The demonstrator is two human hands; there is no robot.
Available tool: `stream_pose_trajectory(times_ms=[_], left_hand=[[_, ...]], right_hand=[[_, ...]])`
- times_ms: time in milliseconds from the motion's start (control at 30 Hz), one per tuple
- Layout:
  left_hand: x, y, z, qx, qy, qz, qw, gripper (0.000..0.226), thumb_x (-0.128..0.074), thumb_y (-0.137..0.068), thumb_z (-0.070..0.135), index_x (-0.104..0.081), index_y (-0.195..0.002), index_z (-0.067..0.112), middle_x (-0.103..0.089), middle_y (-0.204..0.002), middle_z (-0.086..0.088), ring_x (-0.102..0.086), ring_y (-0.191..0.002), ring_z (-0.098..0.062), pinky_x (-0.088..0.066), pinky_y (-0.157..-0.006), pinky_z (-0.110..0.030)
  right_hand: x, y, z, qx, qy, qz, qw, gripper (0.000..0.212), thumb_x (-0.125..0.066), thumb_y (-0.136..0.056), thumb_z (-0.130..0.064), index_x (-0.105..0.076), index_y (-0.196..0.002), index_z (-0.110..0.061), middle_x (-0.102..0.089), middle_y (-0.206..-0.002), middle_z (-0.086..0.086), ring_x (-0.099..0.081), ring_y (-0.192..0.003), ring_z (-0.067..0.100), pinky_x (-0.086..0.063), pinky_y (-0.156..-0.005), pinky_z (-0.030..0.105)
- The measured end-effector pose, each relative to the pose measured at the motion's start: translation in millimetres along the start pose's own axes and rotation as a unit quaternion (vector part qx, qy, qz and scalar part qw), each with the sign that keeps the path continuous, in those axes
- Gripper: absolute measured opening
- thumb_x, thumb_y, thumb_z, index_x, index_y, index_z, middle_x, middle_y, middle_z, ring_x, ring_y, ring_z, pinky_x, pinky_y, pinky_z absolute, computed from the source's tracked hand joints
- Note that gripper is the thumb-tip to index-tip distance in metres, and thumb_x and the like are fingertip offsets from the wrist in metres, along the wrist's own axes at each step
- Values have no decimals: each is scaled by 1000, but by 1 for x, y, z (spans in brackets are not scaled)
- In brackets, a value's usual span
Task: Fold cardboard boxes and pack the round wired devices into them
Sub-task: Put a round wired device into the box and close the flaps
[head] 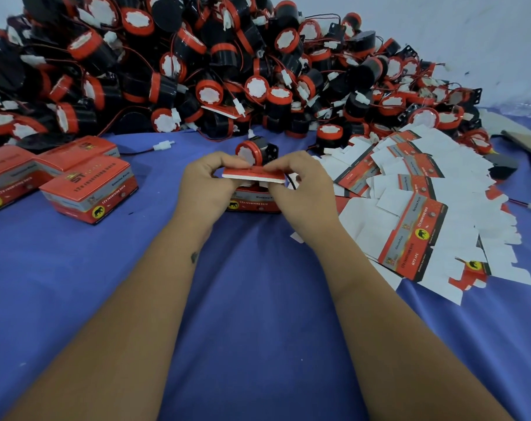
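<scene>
At the middle of the blue cloth (258,299) stands a small red cardboard box (253,202), its printed side facing the person. Both hands work at its top. The left hand (206,189) curls its fingers over the left end of the box's lid flap (252,174), thumb beneath, pinching it. The right hand (300,189) pinches the right end of the same flap between thumb and fingertips. The flap lies nearly level above the box, its white underside edge showing toward the person.

Just beyond the flap, touching or nearly touching the fingers, sits one round wired device (253,153), black-bodied with a red rim and a white face turned to the left and toward the person. Whether it rests on the cloth or partly in the box cannot be told.

Across the far side of the cloth rises a large heap of the same devices (227,65), tangled with red and black wires and white connectors. On the near left lie finished closed boxes (88,189), several close together. To the right a spread of flat unfolded box blanks (419,208) overlaps, white sides and red printed panels mixed. A loose white connector (164,144) on its wire lies on the cloth between the closed boxes and the hands.
</scene>
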State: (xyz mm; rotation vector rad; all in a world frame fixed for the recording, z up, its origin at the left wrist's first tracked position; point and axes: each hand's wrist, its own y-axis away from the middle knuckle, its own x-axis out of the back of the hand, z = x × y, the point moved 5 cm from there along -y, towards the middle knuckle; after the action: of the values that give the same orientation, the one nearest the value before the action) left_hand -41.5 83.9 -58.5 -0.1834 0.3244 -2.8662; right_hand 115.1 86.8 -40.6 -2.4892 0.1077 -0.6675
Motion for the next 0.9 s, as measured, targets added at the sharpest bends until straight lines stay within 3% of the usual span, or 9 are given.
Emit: stream_pose_trajectory(times_ms=[100, 200, 267, 367, 433, 567, 667, 800, 900], left_hand=[[4, -4, -4, 75, 67, -35, 994, 19, -63, -91, 12, -78, -91, 22, -75, -106, 6, -70, -93, -14, -56, -74, -24], [9, -6, -5, 126, 146, -71, 979, 41, -47, -94, 25, -68, -119, 1, -71, -119, -4, -61, -103, -28, -55, -87, -38], [7, -5, -5, 109, 102, -99, 984, 30, -50, -98, 18, -69, -119, 10, -69, -122, -10, -63, -110, -31, -54, -96, -41], [2, -3, -2, 23, -11, -108, 994, 32, -63, -94, 7, -69, -105, 37, -65, -124, 8, -65, -100, -9, -55, -85, -22], [2, -2, -1, -11, -20, -83, 996, 29, -65, -94, 9, -68, -112, 31, -60, -125, 16, -62, -99, -1, -53, -83, -15], [2, -4, -1, -38, -81, -78, 993, 39, -66, -93, 9, -63, -131, 18, -53, -136, 15, -50, -117, 2, -44, -87, -6], [-1, -2, 1, -72, -128, -94, 985, 49, -68, -90, 4, -58, -137, 16, -49, -144, 10, -42, -124, 4, -38, -84, 3], [0, -4, 0, -72, -137, -107, 982, 52, -70, -89, 8, -56, -139, 17, -46, -146, 9, -40, -126, 3, -38, -85, 3], [1, -4, 1, -72, -136, -96, 983, 46, -68, -92, 9, -59, -136, 19, -48, -142, 12, -41, -122, 3, -35, -80, 7]], right_hand=[[2, 1, 2, -50, -73, -3, 996, 27, -50, -73, -11, -72, -83, -25, -59, -86, -16, -55, -99, 17, -45, -83, 24], [5, 1, 5, -101, -184, 2, 978, 28, -46, -66, -14, -72, -73, -23, -64, -86, -6, -56, -105, 26, -48, -92, 43], [6, 0, 3, -104, -179, -5, 978, 24, -49, -71, -17, -73, -74, -19, -64, -87, -5, -57, -102, 22, -48, -91, 39], [0, 1, 5, -78, -85, -43, 992, 25, -56, -82, -7, -73, -100, -10, -59, -102, -7, -53, -105, 12, -43, -89, 19], [-2, 0, 8, -61, -26, -56, 996, 32, -57, -85, -2, -68, -115, -9, -54, -113, -7, -49, -110, 8, -37, -88, 5], [-1, -2, 11, -51, -7, -59, 997, 34, -59, -89, -5, -66, -122, -11, -51, -116, -8, -48, -106, 3, -33, -83, -3], [-1, -3, 12, -43, 17, -63, 997, 34, -63, -91, -9, -65, -124, -15, -51, -114, -10, -47, -105, 2, -33, -85, -3], [-1, -4, 15, -48, 24, -63, 997, 33, -65, -91, -13, -64, -124, -17, -54, -113, -10, -48, -103, 3, -38, -91, 11], [-1, -3, 14, -39, 43, -54, 997, 32, -65, -91, -12, -65, -122, -17, -55, -111, -10, -49, -102, 5, -37, -90, 14]])
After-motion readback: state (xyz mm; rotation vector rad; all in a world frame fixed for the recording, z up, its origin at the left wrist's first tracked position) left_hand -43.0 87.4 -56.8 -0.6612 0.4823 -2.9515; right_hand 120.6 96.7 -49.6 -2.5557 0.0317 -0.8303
